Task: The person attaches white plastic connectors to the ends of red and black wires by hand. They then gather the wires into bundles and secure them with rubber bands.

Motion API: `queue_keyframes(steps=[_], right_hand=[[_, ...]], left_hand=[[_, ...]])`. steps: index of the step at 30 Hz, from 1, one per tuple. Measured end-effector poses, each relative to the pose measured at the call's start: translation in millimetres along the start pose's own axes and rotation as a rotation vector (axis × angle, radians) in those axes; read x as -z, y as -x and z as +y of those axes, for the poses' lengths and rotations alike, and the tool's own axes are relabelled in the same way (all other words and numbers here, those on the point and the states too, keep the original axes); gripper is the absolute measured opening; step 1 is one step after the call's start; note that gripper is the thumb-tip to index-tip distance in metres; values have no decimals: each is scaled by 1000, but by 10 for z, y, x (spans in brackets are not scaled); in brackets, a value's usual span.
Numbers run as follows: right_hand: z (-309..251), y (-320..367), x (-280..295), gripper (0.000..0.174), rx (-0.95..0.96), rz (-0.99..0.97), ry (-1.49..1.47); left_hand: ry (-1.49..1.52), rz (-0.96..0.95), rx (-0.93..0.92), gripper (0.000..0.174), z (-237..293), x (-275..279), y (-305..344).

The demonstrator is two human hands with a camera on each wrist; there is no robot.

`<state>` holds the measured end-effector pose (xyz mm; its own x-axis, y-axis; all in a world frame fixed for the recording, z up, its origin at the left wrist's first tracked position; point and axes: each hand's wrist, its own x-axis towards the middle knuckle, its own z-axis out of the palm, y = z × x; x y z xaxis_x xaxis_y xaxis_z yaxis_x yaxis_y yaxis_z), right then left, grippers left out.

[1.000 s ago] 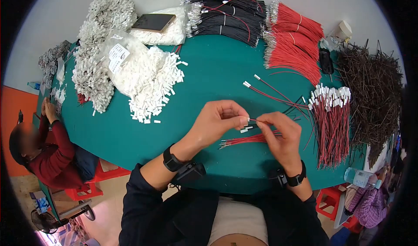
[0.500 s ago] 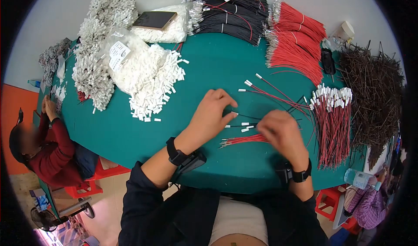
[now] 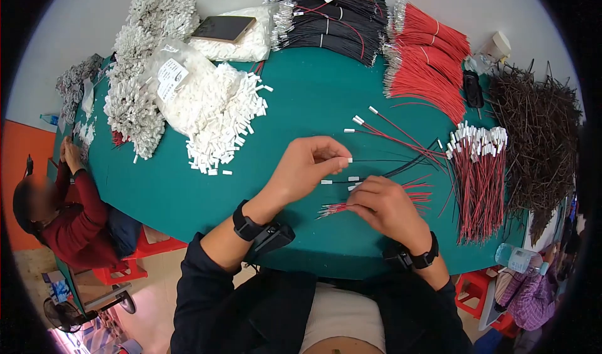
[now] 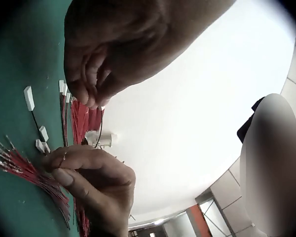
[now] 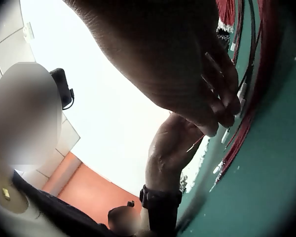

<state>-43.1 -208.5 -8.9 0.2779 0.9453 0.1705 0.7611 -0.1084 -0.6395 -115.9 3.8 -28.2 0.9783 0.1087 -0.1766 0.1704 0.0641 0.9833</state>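
My left hand pinches a small white connector housing between thumb and fingertips. From the housing a thin black wire runs off to the right above the table. Lower and to the right, my right hand is over a loose bundle of red wires with bare metal ends. In the right wrist view its thumb and fingers pinch one red wire, the metal tip sticking out. Between the hands, white housings with black wires lie on the green table.
Loose white housings spill from a bag at left. Black wire bundles and red wire bundles lie at the back. Finished red-and-white leads and a dark wire heap are at right. Another person sits at left.
Both hands were together at a red wire; they have parted. The left hand now holds a housing with a black wire, while the right has moved down and left to the red wires.
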Motion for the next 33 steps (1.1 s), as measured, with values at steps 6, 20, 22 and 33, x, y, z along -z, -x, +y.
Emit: queue_keyframes(steps=[6,20,22,33], right_hand=[[-94,7,89,10,-145,197,-219],[-65,-19,175,19,-138,665,21],[-68,-15,184,20,-135,651,58],[-60,-12,187,21,-87,624,160]], left_hand=[[115,-18,41,20,57,4,17],[201,-82,71,18,86,-61,53],[214,-87,73,17,93,-68,57],[242,-94,93,16,89,-68,53]])
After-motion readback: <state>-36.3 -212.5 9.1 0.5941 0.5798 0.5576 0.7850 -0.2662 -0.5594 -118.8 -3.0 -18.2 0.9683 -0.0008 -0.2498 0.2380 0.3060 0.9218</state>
